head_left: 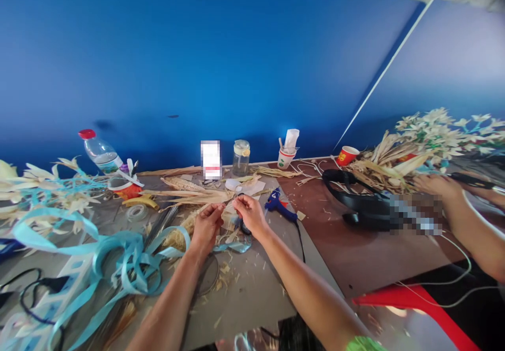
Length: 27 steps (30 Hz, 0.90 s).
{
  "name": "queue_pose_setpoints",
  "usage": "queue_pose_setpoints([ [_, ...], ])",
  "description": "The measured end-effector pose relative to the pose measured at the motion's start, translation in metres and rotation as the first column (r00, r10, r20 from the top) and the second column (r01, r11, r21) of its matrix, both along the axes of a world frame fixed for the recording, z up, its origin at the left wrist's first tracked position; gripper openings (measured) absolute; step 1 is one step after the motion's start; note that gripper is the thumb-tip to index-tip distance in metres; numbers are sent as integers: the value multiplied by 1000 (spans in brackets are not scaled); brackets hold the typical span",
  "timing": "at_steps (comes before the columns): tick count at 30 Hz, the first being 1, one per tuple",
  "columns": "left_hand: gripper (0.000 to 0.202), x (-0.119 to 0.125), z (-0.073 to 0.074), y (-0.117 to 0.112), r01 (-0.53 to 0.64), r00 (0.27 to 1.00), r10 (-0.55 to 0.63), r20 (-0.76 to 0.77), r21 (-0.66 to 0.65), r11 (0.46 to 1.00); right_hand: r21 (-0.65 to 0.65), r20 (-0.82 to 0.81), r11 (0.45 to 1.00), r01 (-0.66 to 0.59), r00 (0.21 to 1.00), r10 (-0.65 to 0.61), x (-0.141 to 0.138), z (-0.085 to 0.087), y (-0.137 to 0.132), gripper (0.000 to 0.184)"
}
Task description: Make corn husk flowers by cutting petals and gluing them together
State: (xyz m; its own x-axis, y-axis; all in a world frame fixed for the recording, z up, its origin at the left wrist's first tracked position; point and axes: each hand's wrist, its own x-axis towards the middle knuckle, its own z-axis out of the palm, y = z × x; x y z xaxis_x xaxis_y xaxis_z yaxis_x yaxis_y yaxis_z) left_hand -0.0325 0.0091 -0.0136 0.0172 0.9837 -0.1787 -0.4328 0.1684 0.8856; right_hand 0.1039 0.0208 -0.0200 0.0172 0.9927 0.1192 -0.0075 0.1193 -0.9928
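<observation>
Both my hands meet above the middle of the table. My left hand (207, 228) is closed in a pinch, and so is my right hand (250, 214), a short gap away. Between their fingertips runs a thin pale strip (228, 207), too small to make out well; it looks like corn husk. Dried corn husks (197, 197) lie just beyond my hands. A dark-handled pair of scissors (244, 228) is partly hidden under my right hand. To the right of it rests a blue glue gun (281, 204) with its cord trailing toward me.
Light-blue ribbon (130, 261) lies tangled at left, near wires and a power strip (59, 293). A bottle (101, 153), a phone (211, 160), a jar (241, 159) and a paper cup (285, 159) stand along the blue wall. At right, another person's hand (437, 185) is near husk flowers.
</observation>
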Motion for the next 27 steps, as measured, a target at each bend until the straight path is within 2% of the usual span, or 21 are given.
queue_pose_setpoints([
  [4, 40, -4, 0, 1, -1, 999, 2, 36, -18, 1000, 19, 15, 1000, -15, 1000, 15, 3, 5, -1, 29],
  [8, 43, -4, 0, 0, 65, 998, -65, 6, 2, 998, 32, 57, 998, -46, 997, 44, 5, 8, -1, 26],
  [17, 39, -1, -3, 0, 138, 954, -110, -280, 81, 987, 81, 159, 995, -51, 987, 38, 8, 10, -2, 24],
  [24, 39, 1, -7, 0, 186, 920, -143, -366, 85, 979, 97, 146, 994, -57, 988, 42, 8, 7, 0, 25],
  [27, 39, 2, -7, 0, 165, 926, -120, -358, 97, 982, 54, 31, 998, -30, 999, 28, 8, 8, 1, 34],
])
